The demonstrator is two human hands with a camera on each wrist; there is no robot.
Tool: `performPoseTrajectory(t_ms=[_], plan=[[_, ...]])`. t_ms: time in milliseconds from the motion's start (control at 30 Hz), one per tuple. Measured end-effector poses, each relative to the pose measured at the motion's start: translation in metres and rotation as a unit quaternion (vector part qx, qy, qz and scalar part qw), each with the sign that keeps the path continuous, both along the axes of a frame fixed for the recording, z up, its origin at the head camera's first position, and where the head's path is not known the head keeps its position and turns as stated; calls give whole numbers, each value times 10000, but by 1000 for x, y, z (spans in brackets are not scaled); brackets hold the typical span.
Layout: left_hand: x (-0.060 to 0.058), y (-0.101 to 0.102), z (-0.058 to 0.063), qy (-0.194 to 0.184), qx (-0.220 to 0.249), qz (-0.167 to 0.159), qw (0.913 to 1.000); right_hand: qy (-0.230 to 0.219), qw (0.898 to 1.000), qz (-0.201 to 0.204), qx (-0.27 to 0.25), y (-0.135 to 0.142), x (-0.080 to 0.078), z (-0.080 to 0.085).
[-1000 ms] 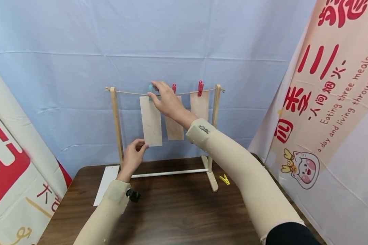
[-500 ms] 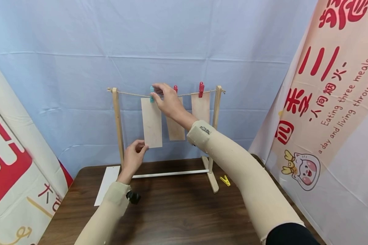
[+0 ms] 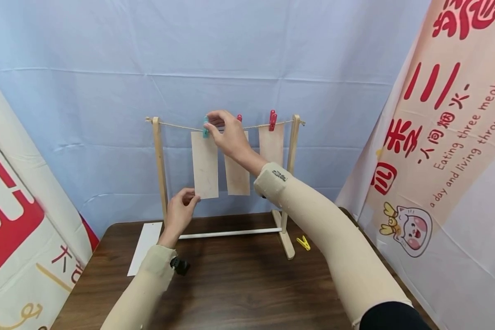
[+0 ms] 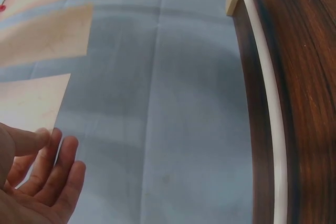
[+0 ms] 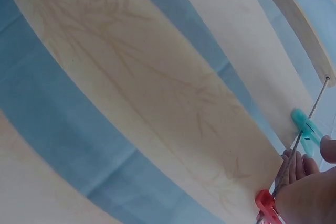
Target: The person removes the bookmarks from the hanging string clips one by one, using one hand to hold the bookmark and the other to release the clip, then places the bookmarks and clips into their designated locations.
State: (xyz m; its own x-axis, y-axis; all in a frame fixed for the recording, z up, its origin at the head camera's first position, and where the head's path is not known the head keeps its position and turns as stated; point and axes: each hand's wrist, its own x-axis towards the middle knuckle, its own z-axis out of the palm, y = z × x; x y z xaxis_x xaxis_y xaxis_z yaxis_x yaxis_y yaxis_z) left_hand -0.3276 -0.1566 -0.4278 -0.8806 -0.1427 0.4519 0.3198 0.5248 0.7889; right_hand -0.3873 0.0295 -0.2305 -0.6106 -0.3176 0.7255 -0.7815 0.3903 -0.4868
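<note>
Right hand (image 3: 230, 137): thumb and fingers pinch the teal clip (image 3: 205, 133) at the top edge of the left strip (image 3: 205, 167), below the rope (image 3: 177, 126). Left hand (image 3: 180, 211): thumb and fingers pinch that strip's lower left corner. Middle strip (image 3: 237, 176) and right strip (image 3: 271, 142) hang under red clips (image 3: 273, 122). Worktop (image 3: 239, 293): white card (image 3: 145, 247) near left edge; yellow clip (image 3: 303, 243) toward right edge, beside the stand's foot (image 3: 286, 243).
</note>
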Motion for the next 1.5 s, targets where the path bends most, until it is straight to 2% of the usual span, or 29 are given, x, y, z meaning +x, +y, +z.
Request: performPoseTrajectory(t_ms=[433,800,1167,1500], plan=[[1,1,2,-60,64,-34,10000,-20,9983,328,-491,0,7,-3],[0,-1,-2,8,97,-20,10000,72,9963,335,-791,0,8,-7],[-1,-3,-4,-60,52,5,10000,370,9903,452,-1260,-1,6,-11],[4,-1,-4,-125,67,-31,9999,655,9828,698,-1582,-2,4,-13]])
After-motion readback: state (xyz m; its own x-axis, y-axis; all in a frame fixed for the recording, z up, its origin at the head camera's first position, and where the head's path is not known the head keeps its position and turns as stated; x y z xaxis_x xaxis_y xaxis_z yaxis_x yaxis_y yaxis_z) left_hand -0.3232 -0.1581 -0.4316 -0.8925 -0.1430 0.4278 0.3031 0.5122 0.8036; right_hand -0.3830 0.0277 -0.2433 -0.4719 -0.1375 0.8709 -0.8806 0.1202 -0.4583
